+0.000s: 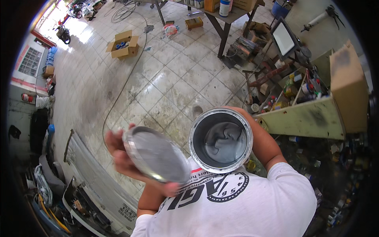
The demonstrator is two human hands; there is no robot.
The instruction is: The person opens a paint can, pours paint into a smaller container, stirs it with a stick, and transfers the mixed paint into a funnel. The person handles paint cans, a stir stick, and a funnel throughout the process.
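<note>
Held close under your face, the open paint can (220, 140) of grey paint rests in your hidden right arm; its grip I cannot tell. Your left hand (118, 152) clasps the removed lid (156, 155), hands apart. Next, set the lid aside; beyond lies tiled floor (166, 75).

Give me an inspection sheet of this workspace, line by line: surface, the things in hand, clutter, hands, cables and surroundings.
Surface: tiled floor, pale, stained and scuffed.
Things in hand: open paint can holding thick grey paint, lid off; round metal lid, its inside coated grey.
Clutter: open cardboard box on the floor; small items near the table legs; car body panels at lower left.
Hands: left hand grips the lid by its edge; right hand is hidden behind the can, the arm wrapping round it.
Cables: one long dark cable runs across the floor to a coil at top.
Surroundings: shelf crowded with spray cans and bottles; metal-legged table; parked motorbike.
</note>
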